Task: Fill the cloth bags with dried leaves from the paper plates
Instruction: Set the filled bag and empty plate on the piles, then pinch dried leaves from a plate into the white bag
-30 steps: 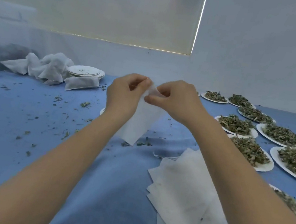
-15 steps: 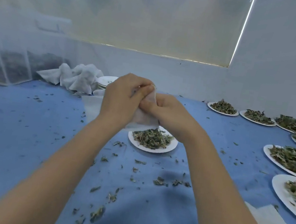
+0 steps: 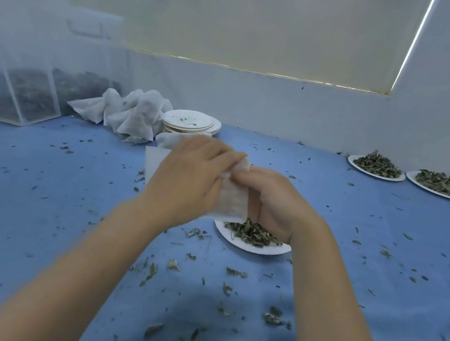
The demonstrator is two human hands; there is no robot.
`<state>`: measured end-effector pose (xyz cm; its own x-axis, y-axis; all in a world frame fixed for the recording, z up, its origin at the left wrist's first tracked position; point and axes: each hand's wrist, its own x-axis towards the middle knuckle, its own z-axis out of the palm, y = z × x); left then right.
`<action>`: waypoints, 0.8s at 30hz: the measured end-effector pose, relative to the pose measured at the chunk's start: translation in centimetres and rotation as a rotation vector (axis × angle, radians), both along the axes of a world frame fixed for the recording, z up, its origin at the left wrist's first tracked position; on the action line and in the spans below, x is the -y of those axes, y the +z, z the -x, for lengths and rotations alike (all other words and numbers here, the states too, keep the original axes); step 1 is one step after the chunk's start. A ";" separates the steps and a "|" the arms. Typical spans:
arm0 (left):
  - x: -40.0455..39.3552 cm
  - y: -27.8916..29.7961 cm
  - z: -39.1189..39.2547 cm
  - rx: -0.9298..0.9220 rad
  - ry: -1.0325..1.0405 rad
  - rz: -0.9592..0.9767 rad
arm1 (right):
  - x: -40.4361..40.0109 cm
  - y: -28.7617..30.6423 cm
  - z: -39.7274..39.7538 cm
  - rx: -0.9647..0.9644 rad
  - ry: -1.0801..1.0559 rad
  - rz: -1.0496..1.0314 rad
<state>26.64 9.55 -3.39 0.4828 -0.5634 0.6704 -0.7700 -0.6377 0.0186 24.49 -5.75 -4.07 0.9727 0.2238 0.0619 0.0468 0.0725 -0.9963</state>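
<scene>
surface: blue tablecloth (image 3: 36, 199), leaf crumbs all over, white wall behind
plates I count: five leaf plates (image 3: 253, 244), one emptied stack (image 3: 191, 123)
grip: my left hand (image 3: 189, 185) and right hand (image 3: 277, 205) both pinch one cloth bag (image 3: 231, 204)

We see two bare arms come in from the bottom. Our left hand (image 3: 187, 176) and our right hand (image 3: 277, 205) wear no gloves, rings or watch. No sleeves cover our forearms.

Both forearms stretched forward, left hand (image 3: 187, 176) and right hand (image 3: 274, 204) meeting — fingers (image 3: 237, 157) curled, pinching together
</scene>
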 end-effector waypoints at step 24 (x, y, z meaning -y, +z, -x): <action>2.9 -5.6 -4.7 -0.121 0.239 0.009 | 6.5 -3.6 -0.7 0.101 -0.573 0.659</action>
